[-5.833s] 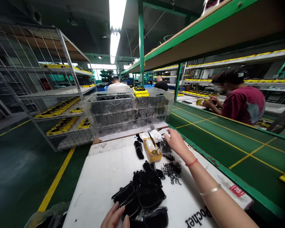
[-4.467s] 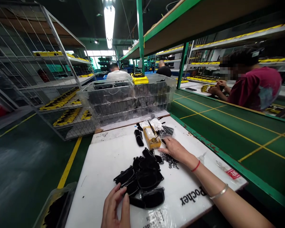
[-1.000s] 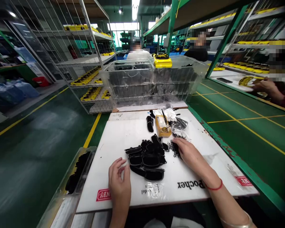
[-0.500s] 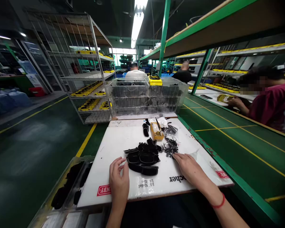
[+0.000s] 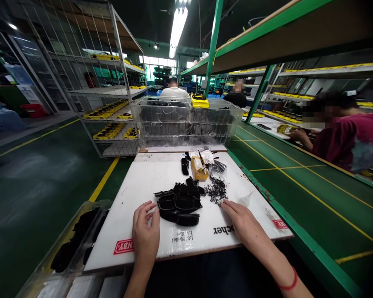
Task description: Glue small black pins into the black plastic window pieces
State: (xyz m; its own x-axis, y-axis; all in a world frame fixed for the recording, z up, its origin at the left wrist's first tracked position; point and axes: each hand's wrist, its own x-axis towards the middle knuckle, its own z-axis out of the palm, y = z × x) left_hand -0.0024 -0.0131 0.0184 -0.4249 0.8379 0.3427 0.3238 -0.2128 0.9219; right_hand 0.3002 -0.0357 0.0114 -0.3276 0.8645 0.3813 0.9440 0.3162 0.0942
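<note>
The L hand [image 5: 146, 227] is at the L edge of a pile of black moulded parts [image 5: 182, 200], fingers loosely curled w/ a gap to the thumb & nothing visible in its grasp; contact w/ the pile can't be told. The R hand [image 5: 244, 223] is palm down, fingers straight & together, tips at the near edge of a heap of small black pcs [image 5: 216, 191]; its thumb is hidden, so can't tell if it pinches a pc. Both groups lie on the white-covered bench [image 5: 139, 178], the pcs just R of the parts. Farther back: a yellow box [image 5: 201, 177] w/ a dark stick [image 5: 201, 158] leaning in it, a slim black part [image 5: 185, 166] to its L, a clear bag [image 5: 218, 166] of dark strips to its R. Past the bench's far edge: clear bins [image 5: 160, 124] w/ a yellow shell [image 5: 199, 101] on top. Far R: a co-worker [image 5: 345, 140] in a maroon top.
</note>
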